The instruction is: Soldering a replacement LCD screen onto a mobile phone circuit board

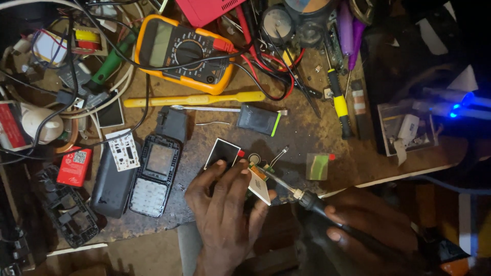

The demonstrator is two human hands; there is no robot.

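Observation:
My left hand [225, 209] presses down on a small phone circuit board [258, 181] with its square black screen [223, 152] folded out beside it. My right hand [365, 225] grips a black-handled soldering iron [307, 197], held like a pen. The iron's metal tip [263, 169] touches the top edge of the board, next to a small round part [254, 157]. My fingers hide most of the board.
A phone front housing with keypad [156, 176] and a dark back cover [110, 184] lie to the left. A yellow multimeter [186, 53] with red and black leads, a yellow pry tool [197, 99], tweezers [207, 108], a battery [258, 120] and screwdrivers [337, 102] crowd the bench's far side.

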